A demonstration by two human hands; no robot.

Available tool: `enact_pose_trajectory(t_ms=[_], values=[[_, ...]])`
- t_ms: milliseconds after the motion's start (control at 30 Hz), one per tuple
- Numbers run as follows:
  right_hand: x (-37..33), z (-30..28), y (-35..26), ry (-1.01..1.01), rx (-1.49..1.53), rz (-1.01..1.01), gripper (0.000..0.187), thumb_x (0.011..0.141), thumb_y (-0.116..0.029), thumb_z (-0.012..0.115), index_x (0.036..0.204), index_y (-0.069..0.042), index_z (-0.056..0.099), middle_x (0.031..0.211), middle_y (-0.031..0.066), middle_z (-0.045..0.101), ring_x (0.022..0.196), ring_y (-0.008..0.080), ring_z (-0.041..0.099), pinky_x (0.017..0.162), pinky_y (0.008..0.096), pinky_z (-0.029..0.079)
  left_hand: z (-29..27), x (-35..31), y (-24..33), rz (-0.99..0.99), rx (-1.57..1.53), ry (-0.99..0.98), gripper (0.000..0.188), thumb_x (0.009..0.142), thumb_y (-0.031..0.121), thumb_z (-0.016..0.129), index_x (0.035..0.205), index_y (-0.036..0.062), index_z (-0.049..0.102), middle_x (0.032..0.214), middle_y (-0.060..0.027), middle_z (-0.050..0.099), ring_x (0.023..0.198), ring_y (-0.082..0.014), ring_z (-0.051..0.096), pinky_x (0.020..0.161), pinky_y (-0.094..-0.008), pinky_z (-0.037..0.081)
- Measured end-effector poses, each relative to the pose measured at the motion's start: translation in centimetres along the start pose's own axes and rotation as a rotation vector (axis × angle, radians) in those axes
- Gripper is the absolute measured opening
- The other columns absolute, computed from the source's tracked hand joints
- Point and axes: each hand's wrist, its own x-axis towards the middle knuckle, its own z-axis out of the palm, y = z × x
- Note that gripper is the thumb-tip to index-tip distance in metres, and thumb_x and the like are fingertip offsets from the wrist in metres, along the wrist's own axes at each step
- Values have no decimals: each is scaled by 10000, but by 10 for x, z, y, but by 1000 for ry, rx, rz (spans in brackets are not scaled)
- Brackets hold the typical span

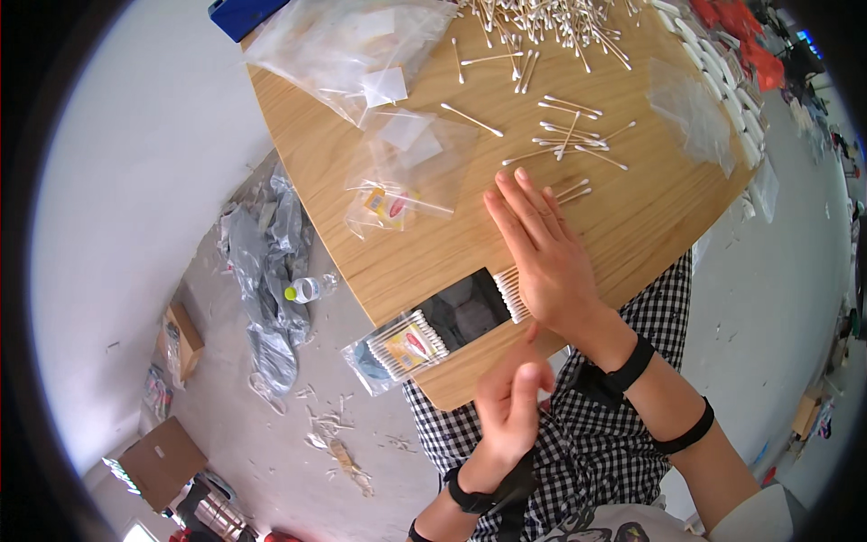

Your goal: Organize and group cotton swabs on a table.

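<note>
My right hand (546, 257) lies over the table with its fingers stretched out, palm side down. Under its edge shows a lined-up row of cotton swabs (511, 294), the rest hidden by the hand. My left hand (510, 397) is at the table's near edge, thumb raised; its other fingers are smeared and partly hidden, so I cannot make out a hold. A dark flat rectangle (465, 312) sits left of that row. Beyond it, another row of cotton swabs with a yellow card (409, 347) rests on a clear bag (366, 369) overhanging the edge.
Loose cotton swabs (573, 135) lie past my right hand, with a large swab pile (551, 18) at the far edge. Clear bags (415, 149) and a bigger plastic bag (343, 50) cover the left side. White packs (722, 81) line the far right edge.
</note>
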Motion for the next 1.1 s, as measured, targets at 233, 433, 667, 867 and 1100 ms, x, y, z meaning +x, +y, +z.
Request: enact_pose_trajectory(t_ms=[233, 433, 667, 867, 1100], values=[[2, 1, -6, -27, -3, -19, 566, 869, 5, 495, 1426, 26, 390, 1520, 178, 337, 1431, 315, 302, 1169, 450, 276, -76, 24, 22, 243, 598, 670, 280, 1021, 233, 466, 1029, -35, 547, 957, -119, 595, 924, -235, 561, 869, -379, 440], [9, 14, -35, -23, 23, -84, 560, 867, 12, 497, 1415, 55, 389, 1522, 189, 331, 1432, 319, 299, 1156, 453, 305, -101, 40, 11, -193, 1022, 609, 320, 1003, 267, 508, 829, 12, 589, 692, -156, 589, 629, -338, 564, 585, -412, 443], [15, 20, -51, -26, 35, -73, 549, 881, -8, 484, 1416, 65, 384, 1511, 207, 345, 1428, 326, 309, 1154, 458, 301, -92, 49, -11, -126, 1004, 705, 429, 1029, 286, 465, 726, 5, 581, 625, -163, 558, 506, -325, 489, 507, -403, 404], [19, 24, -63, -23, 8, -93, 542, 884, -20, 488, 1410, 67, 394, 1491, 209, 377, 1412, 329, 339, 1140, 459, 323, -94, 50, -20, -35, 576, 677, 468, 1054, 285, 425, 766, -51, 576, 579, -123, 515, 529, -167, 388, 496, -370, 370], [21, 30, -75, -25, 54, -93, 551, 879, -20, 496, 1413, 64, 391, 1481, 213, 386, 1406, 337, 346, 1134, 461, 335, -93, 48, -17, -78, 610, 649, 424, 1050, 248, 436, 771, -41, 569, 587, -127, 516, 526, -184, 372, 497, -364, 373]])
